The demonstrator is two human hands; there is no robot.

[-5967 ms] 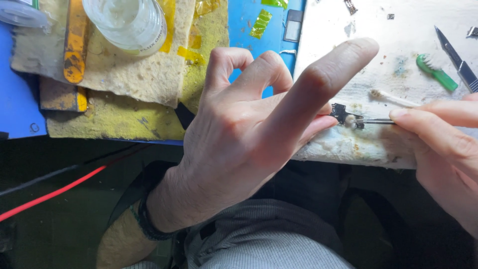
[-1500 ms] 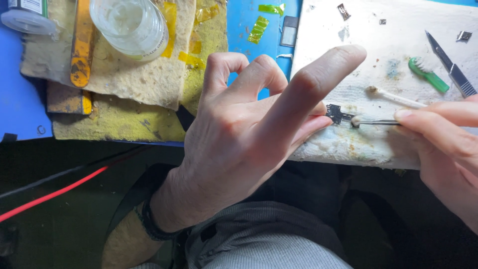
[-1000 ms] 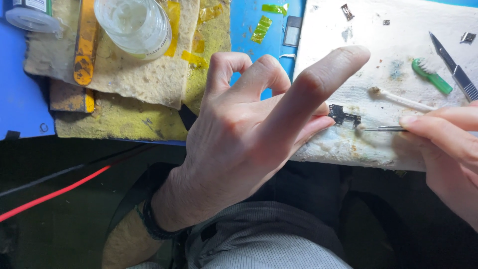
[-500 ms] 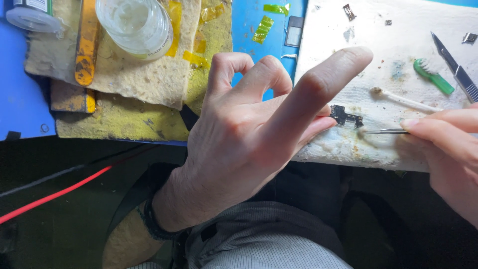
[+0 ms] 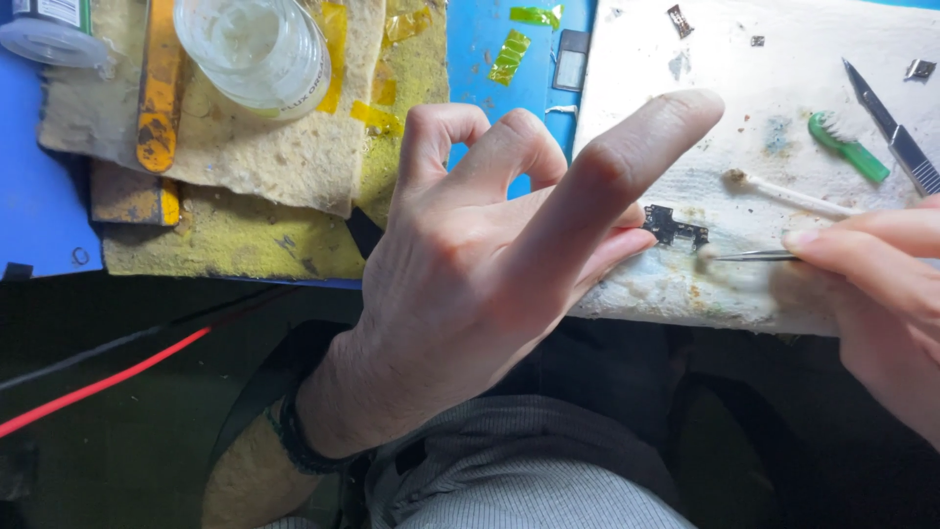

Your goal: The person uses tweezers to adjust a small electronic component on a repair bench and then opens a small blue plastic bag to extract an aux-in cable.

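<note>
Board: a small black circuit board (image 5: 675, 228) is lying on a stained white paper towel (image 5: 783, 88), near the towel's front edge.
Left hand: the left hand (image 5: 490, 274) is pressing a fingertip, half hidden under the raised index, against the board's left end; the index finger is sticking out straight above the board, and the other fingers are curling loosely, spread apart.
Right hand: the right hand (image 5: 871, 294) is pinching thin metal tweezers (image 5: 754, 256) between closed fingertips.
Tweezers: the tip is pointing left and carrying a small whitish wad, blurred, just right of the board.
Swab: a cotton swab (image 5: 783, 193) is lying just beyond the tweezers.
Brush: a green-handled brush (image 5: 847, 147) is resting further back on the towel.
Blade: a scalpel (image 5: 891, 127) is lying beside the brush, at the right edge.
Mat: a blue mat (image 5: 490, 88) is showing left of the towel, with yellow tape scraps (image 5: 509, 57) on it.
Sponge cloths: yellowed cloths (image 5: 274, 167) are lying at left, bearing a clear glass jar (image 5: 253, 49).
</note>
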